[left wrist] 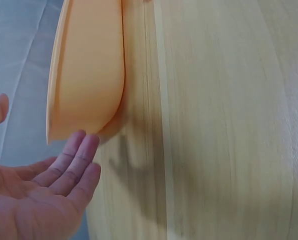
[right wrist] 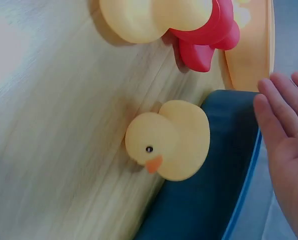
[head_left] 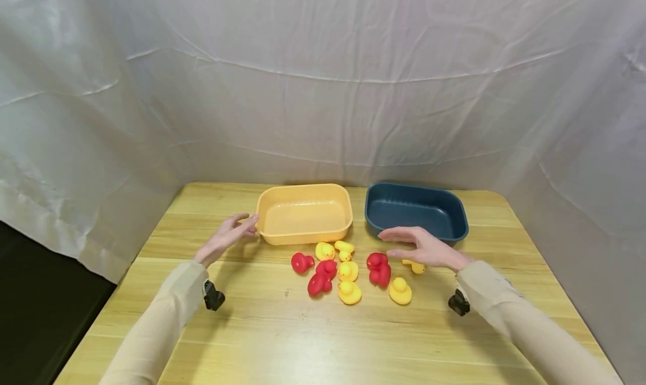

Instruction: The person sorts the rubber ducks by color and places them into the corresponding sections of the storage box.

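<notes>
My left hand [head_left: 228, 238] is beside the left end of a light orange basin [head_left: 305, 238]. Its fingers [left wrist: 71, 167] are extended near the basin's corner; whether they touch it I cannot tell. My right hand [head_left: 426, 248] hovers with extended fingers before the dark blue basin [head_left: 416, 191], holding nothing. Under and beside it are a yellow rubber duck [right wrist: 184, 140], partly hidden in the head view, red rubber ducks [head_left: 379, 270] and another yellow duck [head_left: 400, 291]. Between the hands lie more red ducks [head_left: 319, 281] and several yellow ducks [head_left: 349, 292], some on their sides.
Both basins stand side by side at the back of the wooden table [head_left: 282, 340], with a narrow gap between them. A pale curtain [head_left: 323, 105] hangs behind and at the sides. The ducks cluster in front of the basins.
</notes>
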`<move>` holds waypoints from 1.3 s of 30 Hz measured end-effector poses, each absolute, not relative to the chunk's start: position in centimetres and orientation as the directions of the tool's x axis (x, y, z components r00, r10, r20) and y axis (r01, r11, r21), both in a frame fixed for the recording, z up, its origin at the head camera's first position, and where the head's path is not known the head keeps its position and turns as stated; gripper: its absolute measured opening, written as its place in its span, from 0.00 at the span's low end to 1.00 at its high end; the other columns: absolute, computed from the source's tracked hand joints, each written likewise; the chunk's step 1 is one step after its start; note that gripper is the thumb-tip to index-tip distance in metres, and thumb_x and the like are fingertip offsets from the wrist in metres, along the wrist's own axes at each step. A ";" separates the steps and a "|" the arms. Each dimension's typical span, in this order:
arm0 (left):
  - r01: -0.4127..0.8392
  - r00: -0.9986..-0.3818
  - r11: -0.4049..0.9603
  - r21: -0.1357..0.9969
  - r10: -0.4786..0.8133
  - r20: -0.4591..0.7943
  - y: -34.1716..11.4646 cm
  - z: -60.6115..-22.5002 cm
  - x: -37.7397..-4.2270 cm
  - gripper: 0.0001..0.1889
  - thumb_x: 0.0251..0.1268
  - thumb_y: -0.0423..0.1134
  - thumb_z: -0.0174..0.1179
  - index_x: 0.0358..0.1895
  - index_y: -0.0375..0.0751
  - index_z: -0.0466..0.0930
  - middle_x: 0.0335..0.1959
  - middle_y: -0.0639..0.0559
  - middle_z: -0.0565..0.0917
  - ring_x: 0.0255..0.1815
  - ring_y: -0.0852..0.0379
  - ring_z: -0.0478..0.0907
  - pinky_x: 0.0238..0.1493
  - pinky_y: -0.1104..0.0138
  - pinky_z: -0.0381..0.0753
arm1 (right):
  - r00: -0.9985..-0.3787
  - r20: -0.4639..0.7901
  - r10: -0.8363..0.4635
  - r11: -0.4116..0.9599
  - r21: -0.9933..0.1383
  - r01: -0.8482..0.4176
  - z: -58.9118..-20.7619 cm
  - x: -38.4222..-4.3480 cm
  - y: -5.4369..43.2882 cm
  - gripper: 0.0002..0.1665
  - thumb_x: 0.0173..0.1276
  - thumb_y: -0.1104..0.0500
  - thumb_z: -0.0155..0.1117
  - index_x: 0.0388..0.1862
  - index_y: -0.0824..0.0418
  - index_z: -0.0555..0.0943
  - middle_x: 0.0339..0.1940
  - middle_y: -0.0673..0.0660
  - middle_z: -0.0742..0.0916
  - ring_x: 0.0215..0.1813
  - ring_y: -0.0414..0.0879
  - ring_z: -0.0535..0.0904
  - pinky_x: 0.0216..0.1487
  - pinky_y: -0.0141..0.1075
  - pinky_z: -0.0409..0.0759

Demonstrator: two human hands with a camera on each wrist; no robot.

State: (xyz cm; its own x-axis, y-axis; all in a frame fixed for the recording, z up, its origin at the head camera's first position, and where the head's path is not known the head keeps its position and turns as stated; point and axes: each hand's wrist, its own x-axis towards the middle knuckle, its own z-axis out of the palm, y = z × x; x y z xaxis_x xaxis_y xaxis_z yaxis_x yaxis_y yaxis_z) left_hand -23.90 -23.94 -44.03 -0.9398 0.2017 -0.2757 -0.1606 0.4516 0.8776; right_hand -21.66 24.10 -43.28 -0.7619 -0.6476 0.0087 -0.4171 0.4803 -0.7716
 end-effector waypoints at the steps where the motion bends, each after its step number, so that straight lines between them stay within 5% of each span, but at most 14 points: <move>1: -0.161 -0.944 0.433 0.887 0.194 -0.266 -23.9 -44.2 -24.0 0.44 0.78 0.60 0.47 0.79 0.28 0.44 0.66 0.25 0.74 0.67 0.33 0.75 0.77 0.43 0.65 | -0.752 -0.013 -0.659 0.475 -0.782 -0.404 -43.4 -21.9 23.9 0.29 0.73 0.57 0.65 0.68 0.69 0.74 0.67 0.70 0.80 0.69 0.67 0.75 0.69 0.60 0.73; 6: -0.159 -0.958 0.353 0.922 0.171 -0.231 -23.6 -44.7 -24.3 0.38 0.80 0.51 0.50 0.77 0.25 0.51 0.55 0.27 0.80 0.52 0.42 0.84 0.67 0.48 0.79 | -0.722 -0.120 -0.682 0.510 -0.785 -0.351 -44.2 -22.7 23.3 0.31 0.74 0.54 0.63 0.70 0.70 0.71 0.69 0.71 0.78 0.71 0.67 0.73 0.73 0.62 0.70; 12: -0.169 -0.958 0.287 0.943 0.177 -0.226 -23.6 -45.3 -24.7 0.34 0.79 0.42 0.52 0.77 0.25 0.52 0.47 0.34 0.85 0.41 0.56 0.86 0.61 0.53 0.84 | -0.692 -0.146 -0.707 0.512 -0.780 -0.359 -45.2 -23.1 23.1 0.30 0.75 0.57 0.61 0.69 0.73 0.71 0.67 0.71 0.79 0.71 0.66 0.73 0.73 0.62 0.68; 21: -0.159 -0.961 0.249 0.955 0.182 -0.207 -23.5 -45.3 -24.7 0.32 0.77 0.33 0.53 0.76 0.25 0.53 0.40 0.44 0.88 0.38 0.59 0.87 0.57 0.57 0.87 | -0.660 -0.147 -0.737 0.478 -0.803 -0.355 -46.1 -23.5 22.3 0.26 0.75 0.61 0.61 0.66 0.74 0.73 0.65 0.71 0.81 0.68 0.65 0.75 0.72 0.60 0.70; 39: -0.131 -0.959 0.270 0.954 0.207 -0.191 -23.3 -45.6 -24.5 0.33 0.75 0.31 0.55 0.77 0.26 0.52 0.46 0.34 0.87 0.38 0.56 0.88 0.53 0.60 0.89 | -0.635 -0.175 -0.752 0.531 -0.732 -0.427 -46.4 -24.0 21.4 0.20 0.75 0.60 0.60 0.60 0.70 0.80 0.59 0.65 0.86 0.60 0.58 0.80 0.68 0.56 0.76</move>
State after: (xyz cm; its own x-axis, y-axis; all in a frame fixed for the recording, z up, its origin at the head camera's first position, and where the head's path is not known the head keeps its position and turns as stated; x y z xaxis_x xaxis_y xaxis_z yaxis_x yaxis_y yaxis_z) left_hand -24.54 -23.26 -45.56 -0.9595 0.2072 -0.1909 -0.1314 0.2700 0.9538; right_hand -23.98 21.39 -46.39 -0.6348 -0.7525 -0.1754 -0.4273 0.5310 -0.7318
